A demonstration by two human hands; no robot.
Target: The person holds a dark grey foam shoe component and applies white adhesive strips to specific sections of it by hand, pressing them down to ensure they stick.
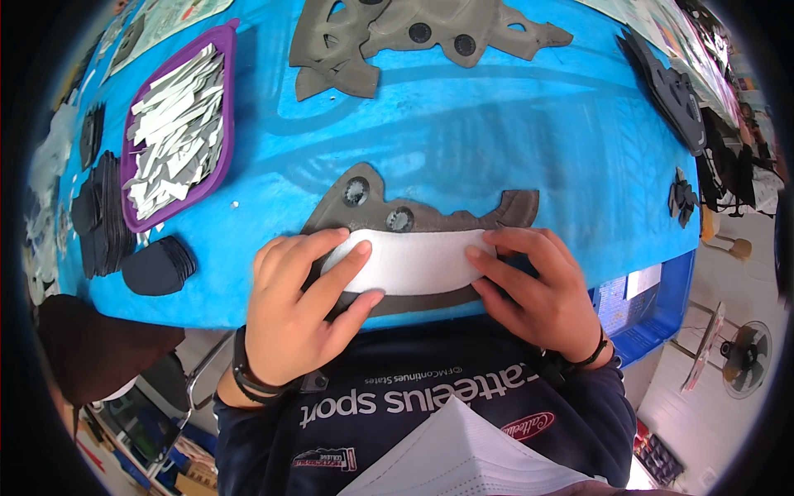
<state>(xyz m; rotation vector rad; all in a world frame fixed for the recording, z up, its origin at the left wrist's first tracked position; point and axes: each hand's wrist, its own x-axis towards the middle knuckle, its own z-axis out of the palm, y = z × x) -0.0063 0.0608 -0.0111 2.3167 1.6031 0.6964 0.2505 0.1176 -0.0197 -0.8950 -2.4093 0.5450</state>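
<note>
Two hands pressing a white strip (409, 260) onto a grey cutout (413, 219), left hand (294, 318) and right hand (538, 289) fingers spread flat at its ends

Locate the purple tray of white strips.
In the head view the purple tray sits at the table's far left, beside stacks of dark pieces, well away from both hands.

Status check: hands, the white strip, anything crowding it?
Left hand and right hand both flat on white strip, pressing it onto grey cut piece. Blue table around it; purple tray well off left.
</note>
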